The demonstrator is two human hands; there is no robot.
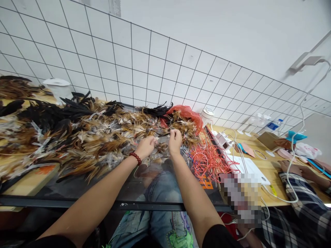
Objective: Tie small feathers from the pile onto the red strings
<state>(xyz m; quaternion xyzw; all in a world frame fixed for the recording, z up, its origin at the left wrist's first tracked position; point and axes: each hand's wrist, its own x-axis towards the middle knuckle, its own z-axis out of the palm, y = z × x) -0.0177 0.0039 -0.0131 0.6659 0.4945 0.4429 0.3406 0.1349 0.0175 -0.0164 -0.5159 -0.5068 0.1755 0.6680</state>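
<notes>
Feathers (103,137) lie in a broad brown, black and pale heap along the counter (271,201), mostly left of the red plastic bag (192,115), with some brown ones against its near side. We judge them very light and soft: springy along the shaft, slippery at the vane, apt to drift or snag, and easily ruffled or creased by a hard squeeze. The bare quill end seems the best hold, or the pale ties (38,129) where bunches are bound, far left of the bag. Our left grip (144,147) and right grip (175,141) are nearer to us than the bag and left of it, a little apart over the heap. Both have the fingers drawn together in a pinch; we cannot tell what, if anything, lies between them.
</notes>
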